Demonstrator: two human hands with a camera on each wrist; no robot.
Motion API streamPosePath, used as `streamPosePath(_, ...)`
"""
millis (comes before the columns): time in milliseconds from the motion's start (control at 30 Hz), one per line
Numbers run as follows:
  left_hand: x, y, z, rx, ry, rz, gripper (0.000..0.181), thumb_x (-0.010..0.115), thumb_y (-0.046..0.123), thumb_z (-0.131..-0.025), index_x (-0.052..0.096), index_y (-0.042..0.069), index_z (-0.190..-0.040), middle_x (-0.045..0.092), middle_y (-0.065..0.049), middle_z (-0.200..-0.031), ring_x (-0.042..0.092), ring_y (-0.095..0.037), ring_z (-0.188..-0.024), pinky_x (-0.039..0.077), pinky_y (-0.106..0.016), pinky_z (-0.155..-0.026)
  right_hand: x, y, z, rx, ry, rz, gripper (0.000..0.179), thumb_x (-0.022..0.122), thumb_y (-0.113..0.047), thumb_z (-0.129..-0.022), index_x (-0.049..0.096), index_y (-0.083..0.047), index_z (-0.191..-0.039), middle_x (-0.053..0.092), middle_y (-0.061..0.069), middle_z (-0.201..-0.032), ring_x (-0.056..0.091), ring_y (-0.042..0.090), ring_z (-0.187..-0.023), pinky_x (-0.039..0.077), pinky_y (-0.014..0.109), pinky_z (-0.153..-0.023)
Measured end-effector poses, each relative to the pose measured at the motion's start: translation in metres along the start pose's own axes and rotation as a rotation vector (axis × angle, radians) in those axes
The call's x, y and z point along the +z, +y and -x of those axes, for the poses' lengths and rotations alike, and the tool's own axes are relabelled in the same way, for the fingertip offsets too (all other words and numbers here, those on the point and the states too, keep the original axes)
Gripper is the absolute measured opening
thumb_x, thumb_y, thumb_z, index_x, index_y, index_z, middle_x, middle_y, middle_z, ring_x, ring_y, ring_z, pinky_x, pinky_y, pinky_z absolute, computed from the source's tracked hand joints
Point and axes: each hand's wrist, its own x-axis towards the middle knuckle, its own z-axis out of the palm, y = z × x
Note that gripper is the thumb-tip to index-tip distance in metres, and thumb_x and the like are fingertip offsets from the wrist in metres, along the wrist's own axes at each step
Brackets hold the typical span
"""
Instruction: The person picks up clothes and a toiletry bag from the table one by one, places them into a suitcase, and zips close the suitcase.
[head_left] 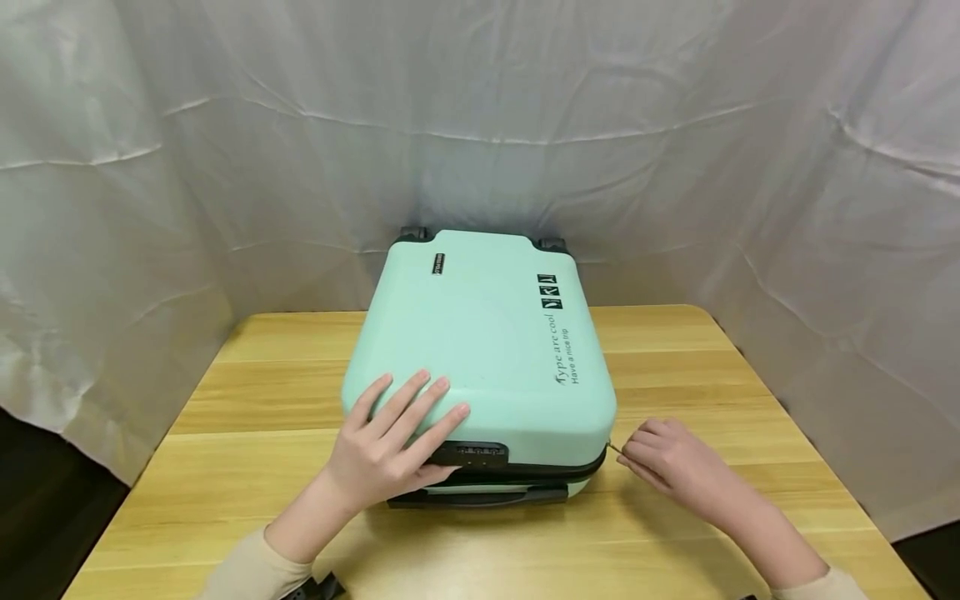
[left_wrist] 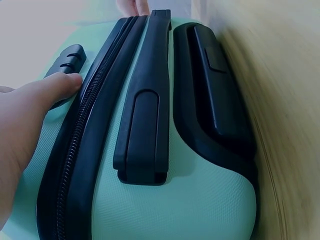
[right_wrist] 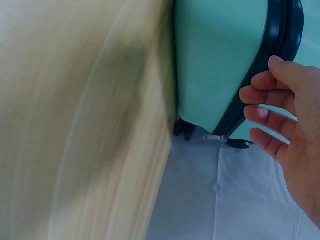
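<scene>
A mint-green hard-shell suitcase [head_left: 480, 333] lies flat on the wooden table, its black handle side towards me. My left hand [head_left: 386, 454] rests on the lid's front left edge, fingers spread, with the thumb beside the black combination lock [head_left: 480, 453]. In the left wrist view that thumb lies next to the closed-looking black zipper [left_wrist: 82, 115]. At the front right corner my right hand [head_left: 671, 462] pinches a small zipper pull [head_left: 615, 448] between thumb and fingertips. Its fingers [right_wrist: 262, 95] are bent by the black zipper band in the right wrist view, which hides the pinched pull.
A carry handle [left_wrist: 145, 110] sits beside the zipper, and a black recessed fitting [left_wrist: 215, 90] lies nearer the table [head_left: 255, 417]. Black wheels [head_left: 553, 244] are at the far end. Another pull with a black tag [right_wrist: 237, 143] hangs farther along. Grey cloth [head_left: 480, 125] surrounds the table.
</scene>
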Motion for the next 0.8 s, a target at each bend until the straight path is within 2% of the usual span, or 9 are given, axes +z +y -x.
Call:
streamPosePath(367,0.0,0.0,0.0,-0.007,0.006,0.004,0.056,0.055,0.059,-0.075,0.066,0.015,-0.108,0.067,-0.011,-0.103,0.064,-0.028,-0.092,0.045,-0.048,-0.078,-0.005,-0.023,-0.001,-0.05,0.005,-0.045,0.005,0.064,-0.019,-0.078,0.06,-0.022,-0.078,0.051,-0.016,-0.076,0.047,0.002,-0.074,0.039,0.02,-0.066)
streamPosePath(600,-0.001,-0.001,-0.001,-0.001,0.011,0.002,0.056,0.055,0.059,-0.075,0.066,0.015,-0.108,0.068,-0.011,-0.102,0.064,-0.027,-0.091,0.045,-0.048,-0.078,-0.001,-0.036,-0.002,-0.06,-0.012,-0.087,0.008,0.055,-0.024,-0.088,0.059,-0.024,-0.081,0.049,-0.017,-0.078,0.043,-0.001,-0.074,0.037,0.014,-0.068)
streamPosePath(800,-0.003,-0.001,-0.003,0.006,0.01,-0.01,0.056,0.054,0.059,-0.075,0.066,0.015,-0.108,0.068,-0.011,-0.101,0.065,-0.027,-0.09,0.046,-0.047,-0.078,0.007,-0.051,-0.009,-0.067,-0.004,-0.088,0.006,0.058,-0.026,-0.086,0.057,-0.024,-0.08,0.049,-0.017,-0.077,0.044,-0.002,-0.072,0.038,0.013,-0.065)
